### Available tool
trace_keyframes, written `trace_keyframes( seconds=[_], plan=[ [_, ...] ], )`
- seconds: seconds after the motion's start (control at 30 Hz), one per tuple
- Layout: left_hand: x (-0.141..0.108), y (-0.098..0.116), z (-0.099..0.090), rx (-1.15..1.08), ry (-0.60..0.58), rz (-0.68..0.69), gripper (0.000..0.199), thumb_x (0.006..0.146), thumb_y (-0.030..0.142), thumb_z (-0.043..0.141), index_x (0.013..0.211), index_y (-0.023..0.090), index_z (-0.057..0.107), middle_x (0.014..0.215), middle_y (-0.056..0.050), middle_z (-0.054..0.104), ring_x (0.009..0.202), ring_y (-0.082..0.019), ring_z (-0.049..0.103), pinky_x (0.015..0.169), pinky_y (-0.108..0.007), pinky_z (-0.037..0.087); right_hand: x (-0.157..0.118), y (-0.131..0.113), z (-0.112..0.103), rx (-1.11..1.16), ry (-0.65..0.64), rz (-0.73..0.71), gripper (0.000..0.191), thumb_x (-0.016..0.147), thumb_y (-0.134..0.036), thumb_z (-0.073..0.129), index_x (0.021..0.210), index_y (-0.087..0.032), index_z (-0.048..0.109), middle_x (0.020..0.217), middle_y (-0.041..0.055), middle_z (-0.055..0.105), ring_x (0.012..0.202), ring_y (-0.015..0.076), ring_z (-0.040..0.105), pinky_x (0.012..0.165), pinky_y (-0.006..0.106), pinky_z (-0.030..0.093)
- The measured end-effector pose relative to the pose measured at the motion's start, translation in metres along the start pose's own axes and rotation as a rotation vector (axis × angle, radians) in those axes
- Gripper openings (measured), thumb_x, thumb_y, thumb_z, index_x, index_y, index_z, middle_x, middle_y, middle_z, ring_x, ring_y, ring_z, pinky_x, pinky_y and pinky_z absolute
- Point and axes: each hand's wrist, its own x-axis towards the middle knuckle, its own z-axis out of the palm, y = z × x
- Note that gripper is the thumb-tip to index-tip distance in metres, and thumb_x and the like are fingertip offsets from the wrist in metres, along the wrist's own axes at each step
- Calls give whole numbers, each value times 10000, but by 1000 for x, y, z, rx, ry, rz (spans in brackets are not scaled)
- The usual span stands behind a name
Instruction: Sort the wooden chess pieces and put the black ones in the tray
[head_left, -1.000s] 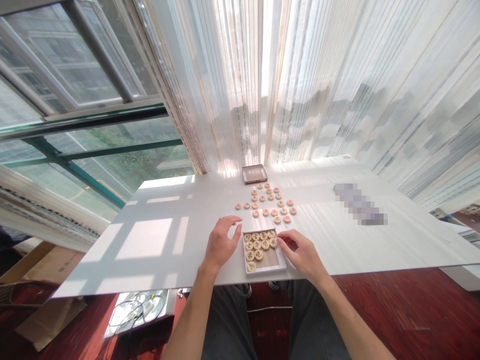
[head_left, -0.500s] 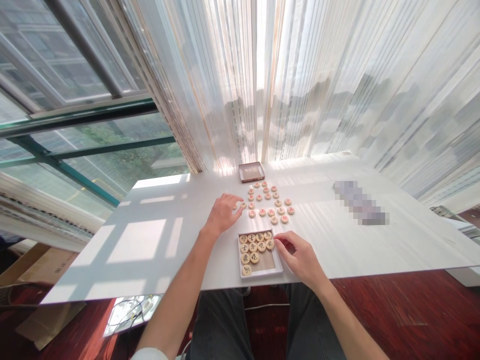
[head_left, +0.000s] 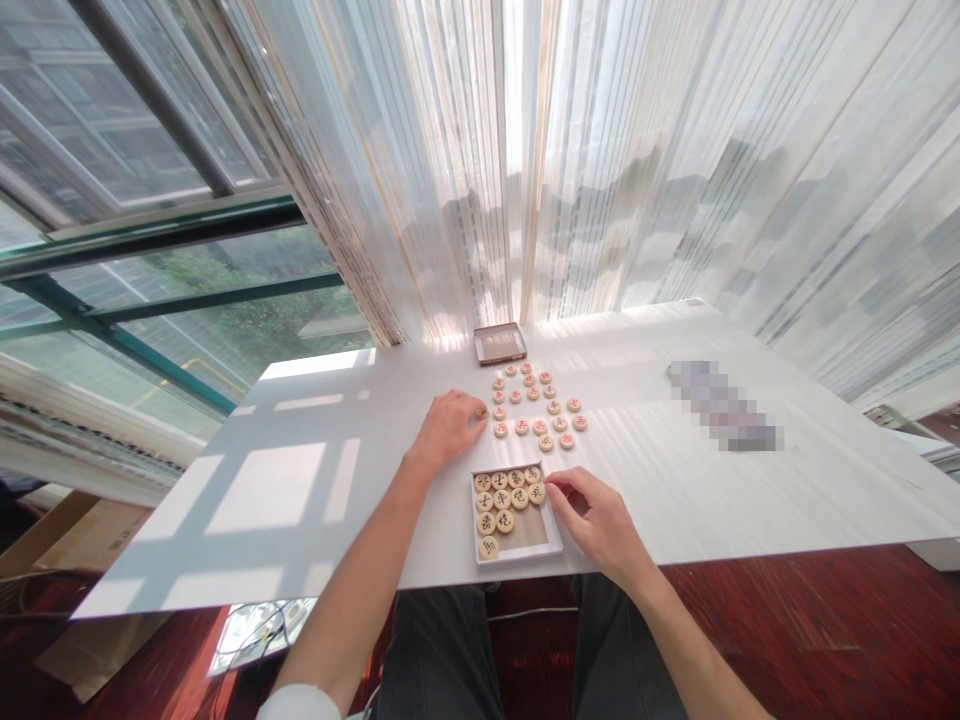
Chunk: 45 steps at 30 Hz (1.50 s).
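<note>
My left hand (head_left: 452,425) is over the table left of the loose pieces, its thumb and fingertips closed on a Chinese chess piece (head_left: 482,412), which they partly hide. My right hand (head_left: 596,520) has thumb and index finger pinched at the right rim of a shallow open box (head_left: 556,535). Inside it, round wooden pieces with black characters lie in rows, filling the back and left side; one black piece (head_left: 488,547) sits in the front left corner. Beyond the box, several loose pieces, mostly red-lettered such as a red piece (head_left: 522,427), are spread on the table.
A box lid (head_left: 501,346) lies at the table's far edge, behind the loose pieces. On the right is a blurred-out oblong object (head_left: 724,408). The white table (head_left: 285,480) ends close to my legs. Sheer curtains (head_left: 592,170) hang along the far side.
My left hand's fingers have closed round a piece at the left of the group. My right hand stays at the box's rim. The view has shifted slightly.
</note>
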Motion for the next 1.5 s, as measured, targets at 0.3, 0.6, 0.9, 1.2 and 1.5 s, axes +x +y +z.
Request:
trace_keyframes(
  seconds=[0.3,0.6,0.9,1.2,1.5],
  plan=[
    [-1,10,-1,51,115,-51,120,872,207,599,925,231,704,925,-49,740,953,-240,653,1043,-459,382,0,-1,0,-4,11,-6,187,968,-347,537,984,-236,686,949,31,709,818,184,654,742,288,514],
    [-47,73,-24,-327,155,63,226,881,201,607,1103,239,603,1027,-25,698,905,-175,676,842,-316,541,0,4,0,82,49,66,250,952,-420,568,1074,-227,669,1004,60,726,866,216,687,791,328,547],
    [-67,112,-2,-431,92,58,151,879,242,637,1028,230,615,948,-28,702,868,-188,682,814,-322,546,-1,4,-4,213,12,85,286,921,-468,612,1040,-211,654,1003,78,726,840,225,698,805,359,573],
    [-73,114,-2,-474,87,105,206,879,200,620,1082,236,622,1050,-43,698,982,-205,665,894,-344,538,0,10,-1,220,15,57,337,896,-500,633,1036,-194,653,960,81,718,836,216,684,783,345,576],
    [-106,69,-11,-393,187,-58,178,917,226,584,1082,242,647,1157,-71,659,1110,-230,612,983,-418,508,2,13,-3,216,68,75,325,935,-437,578,1158,-213,657,965,64,693,819,190,687,806,346,569]
  ],
)
